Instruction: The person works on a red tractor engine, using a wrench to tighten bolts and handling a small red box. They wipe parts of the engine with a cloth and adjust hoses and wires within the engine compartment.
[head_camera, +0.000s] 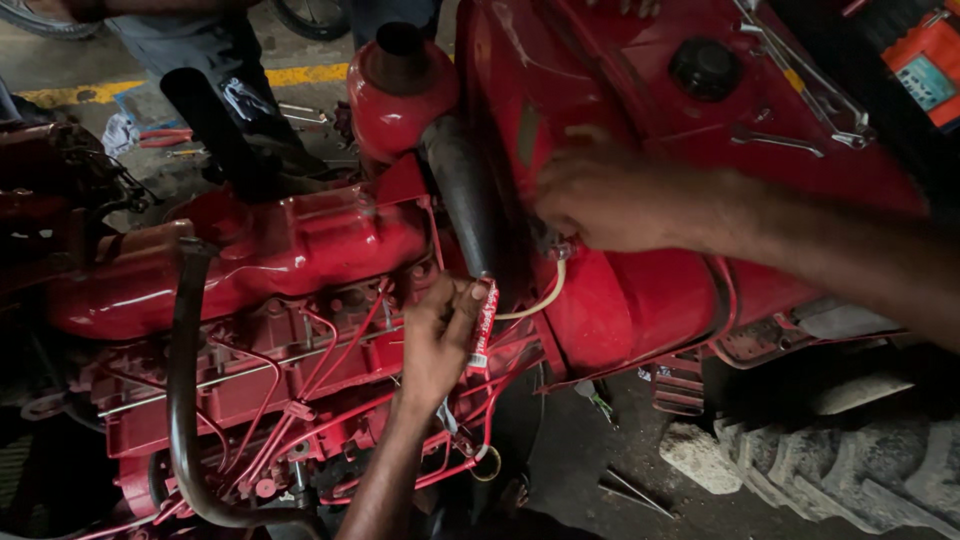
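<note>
Red labelled tube (482, 325) clenched in left hand (437, 345), right hand (610, 200) pinching cream hose (545, 297)

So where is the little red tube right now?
The little red tube is mid-picture in the head view, held upright by the left hand against the red engine, just below the right hand.

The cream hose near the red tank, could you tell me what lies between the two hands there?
In the head view, the cream hose curves between the left hand and right hand, beside the dark pipe.
</note>
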